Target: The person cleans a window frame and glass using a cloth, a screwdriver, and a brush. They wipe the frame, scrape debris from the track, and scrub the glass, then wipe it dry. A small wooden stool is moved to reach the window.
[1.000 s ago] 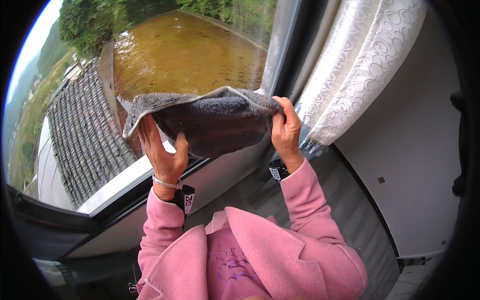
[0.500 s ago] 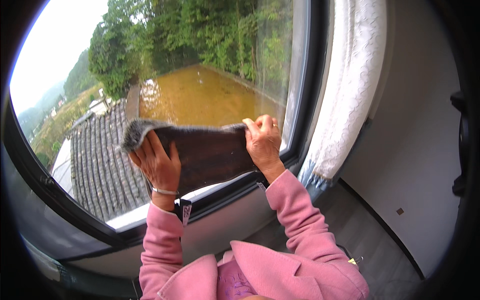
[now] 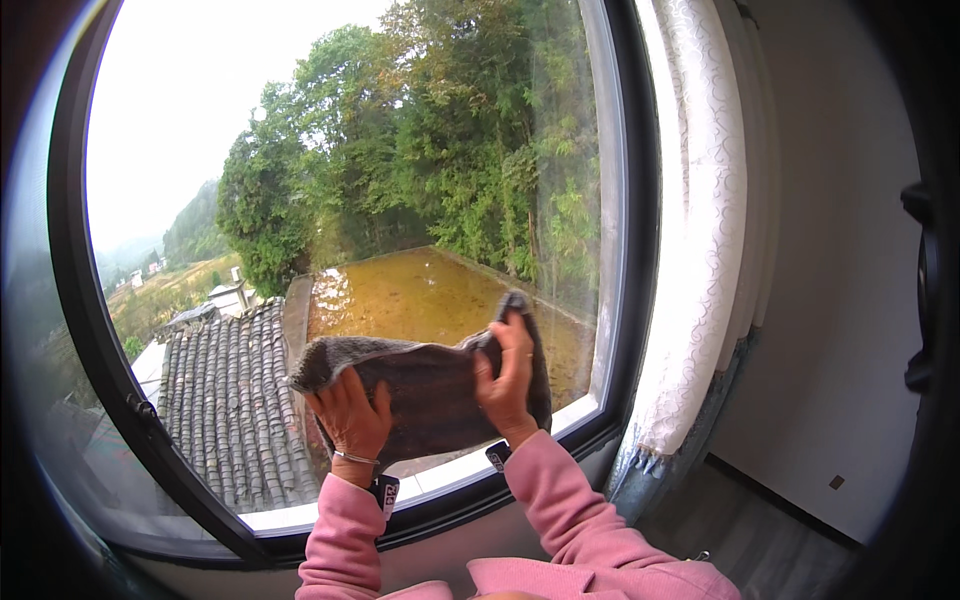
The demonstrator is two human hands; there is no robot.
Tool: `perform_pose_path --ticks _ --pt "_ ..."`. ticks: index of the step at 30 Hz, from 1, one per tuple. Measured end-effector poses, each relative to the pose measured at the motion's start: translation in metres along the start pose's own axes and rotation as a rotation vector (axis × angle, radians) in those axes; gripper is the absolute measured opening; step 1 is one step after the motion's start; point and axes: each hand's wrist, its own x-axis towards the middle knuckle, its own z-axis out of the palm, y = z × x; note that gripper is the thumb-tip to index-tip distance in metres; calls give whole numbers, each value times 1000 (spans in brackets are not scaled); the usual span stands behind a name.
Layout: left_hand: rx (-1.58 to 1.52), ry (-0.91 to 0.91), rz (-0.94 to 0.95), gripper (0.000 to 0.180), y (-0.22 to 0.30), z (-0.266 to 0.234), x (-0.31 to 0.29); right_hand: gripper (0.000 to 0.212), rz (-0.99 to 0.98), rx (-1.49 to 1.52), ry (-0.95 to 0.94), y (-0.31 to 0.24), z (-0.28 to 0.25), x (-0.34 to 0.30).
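Observation:
In front of the window I hold a dark brown cloth (image 3: 435, 402) with a grey, fuzzy edge, spread between both hands. My left hand (image 3: 350, 418) grips its left end, the fingertips tucked under the folded grey edge and the thumb on the near face. At the right end, my right hand (image 3: 508, 385) is closed round the cloth, whose grey corner stands up above the fingers. The top edge sags between the hands. Whether the cloth touches the glass cannot be made out.
A dark window frame (image 3: 630, 260) surrounds the view, with a white sill (image 3: 425, 482) below the cloth. On the right hangs a white patterned curtain (image 3: 697, 220) with a blue fringe. Outside lie a tiled roof (image 3: 225, 400), a flat roof with brownish water (image 3: 410, 295) and trees (image 3: 430, 150).
My view has tilted up, so hands and cloth sit lower in it. My right hand has turned more upright, and the cloth's right corner now rises above it.

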Motion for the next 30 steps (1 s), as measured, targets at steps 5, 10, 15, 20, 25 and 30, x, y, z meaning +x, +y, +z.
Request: perform_pose_path --ticks 5,10,15,20,25,30 --pt "165 -65 -108 69 -64 6 -23 63 -527 24 -546 -44 23 -23" --pt "391 354 23 72 -143 -5 -5 60 -1005 31 -523 -88 94 43" --pt "453 536 85 66 -156 -40 131 60 -1098 -75 -256 -104 124 203" --pt "428 517 179 63 -57 -53 284 62 -846 -54 -52 -51 90 325" --pt "228 485 373 68 89 -17 310 69 -437 -326 126 67 19 323" --pt "-32 304 643 70 140 21 240 72 -196 -460 125 143 -20 177"
